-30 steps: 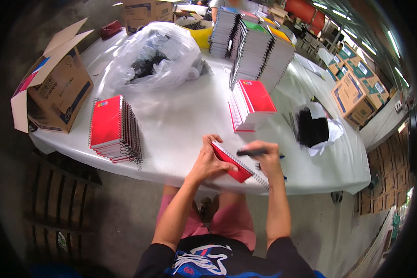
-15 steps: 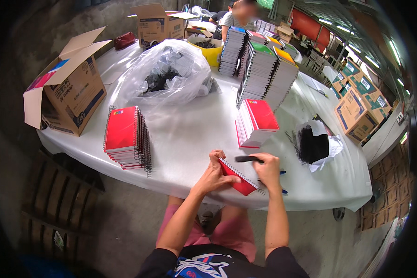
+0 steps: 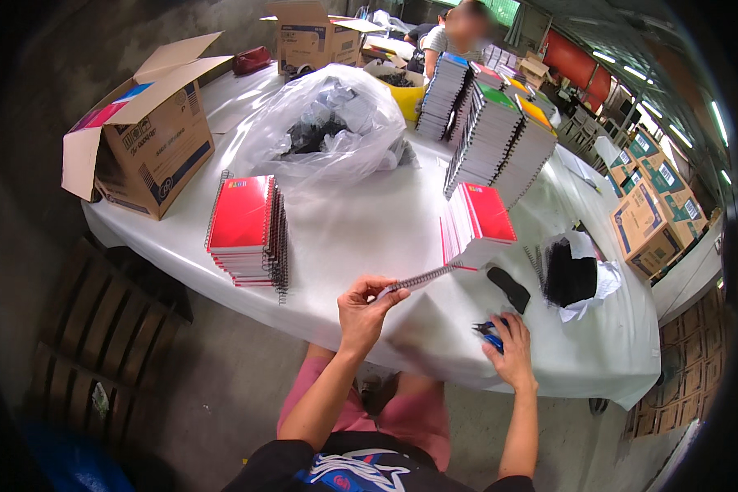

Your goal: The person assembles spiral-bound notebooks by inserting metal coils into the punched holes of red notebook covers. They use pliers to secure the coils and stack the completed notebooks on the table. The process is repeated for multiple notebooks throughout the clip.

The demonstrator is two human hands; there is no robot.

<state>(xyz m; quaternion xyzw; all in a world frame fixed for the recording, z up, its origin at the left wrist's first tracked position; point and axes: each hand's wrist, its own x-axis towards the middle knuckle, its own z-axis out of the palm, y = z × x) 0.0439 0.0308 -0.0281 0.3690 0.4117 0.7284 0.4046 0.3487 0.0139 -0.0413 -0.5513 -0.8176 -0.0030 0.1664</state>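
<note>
My left hand holds a spiral-bound notebook by its wire edge, raised edge-on above the near rim of the white table. My right hand rests on the table at the right, on a blue-handled tool that it covers in part. A small black object lies just beyond that hand. To the left stands a stack of red spiral notebooks. A second red stack sits just past the raised notebook.
A clear plastic bag with dark contents fills the table's middle. An open cardboard box stands at the left edge. Tall leaning notebook stacks rise at the back right; another person is beyond them. White wrapping with black pieces lies right.
The left hand has lifted the notebook and turned it edge-on. The right hand has left it and dropped to the tool on the table. The camera view shifted right and nearer.
</note>
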